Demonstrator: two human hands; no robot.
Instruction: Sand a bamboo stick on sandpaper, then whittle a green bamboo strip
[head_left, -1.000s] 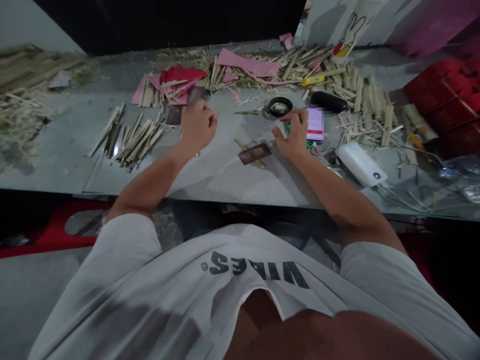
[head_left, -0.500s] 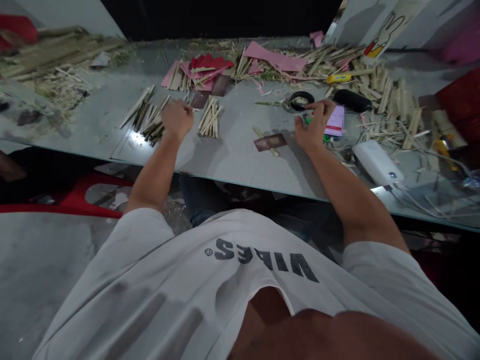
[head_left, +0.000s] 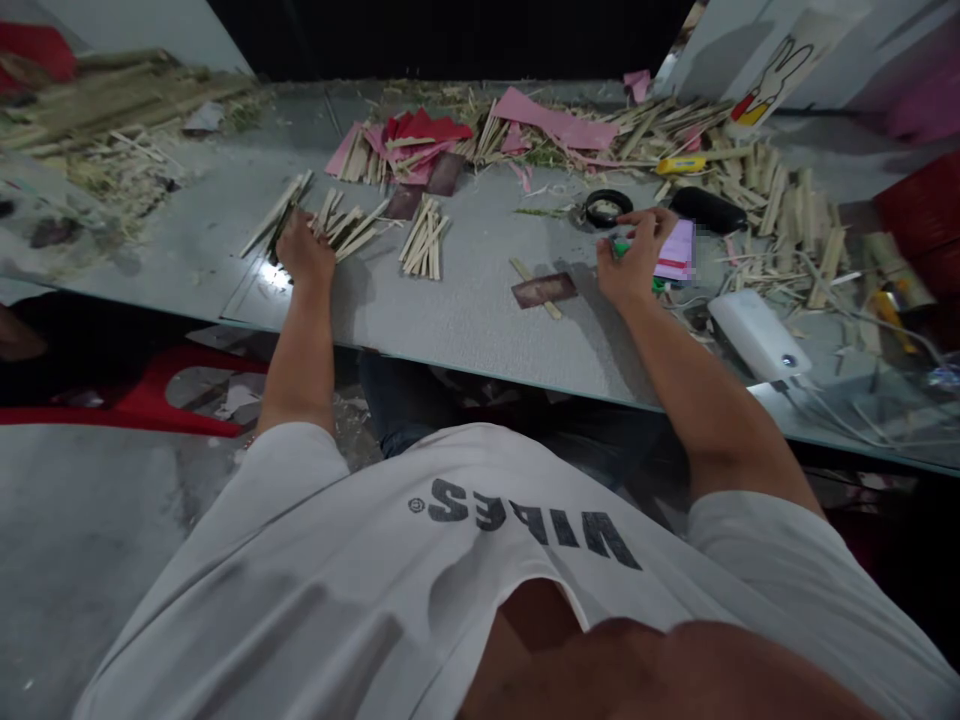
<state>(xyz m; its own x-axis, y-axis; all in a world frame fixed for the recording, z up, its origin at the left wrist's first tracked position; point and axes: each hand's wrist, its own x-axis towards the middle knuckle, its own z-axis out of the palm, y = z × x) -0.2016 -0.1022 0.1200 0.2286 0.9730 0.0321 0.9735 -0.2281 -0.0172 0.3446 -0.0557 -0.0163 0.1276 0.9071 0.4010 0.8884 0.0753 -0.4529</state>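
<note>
- Left hand (head_left: 304, 250) lies palm down on the near end of a loose pile of pale split bamboo sticks (head_left: 345, 225), at the left of the grey glass-topped table (head_left: 465, 320).
- Fingers are curled over the sticks and hidden from view; cannot tell if any stick is actually gripped.
- Sticks lie under and just beyond the fingers, fanning out to the right of the hand. Long axes slant from near-left to far-right, roughly in line with the forearm.
- Left hand is the nearer one; right hand (head_left: 637, 262) is well apart, across the table.
- Sticks look thin, flat and straw-coloured, some darker, overlapping untidily.
- A second small bundle of short sticks (head_left: 425, 240) sits just to the right, apart from the pile.
- Right hand is bent loosely over a small green object (head_left: 618, 245), fingertips at the edge of a pink-screened phone (head_left: 677, 250); cannot tell if it is held or only touched.
- Black round ring-shaped tin (head_left: 606, 207) is just beyond that hand.
- Dark brown card lying across a stick (head_left: 544, 290) is between the hands.
</note>
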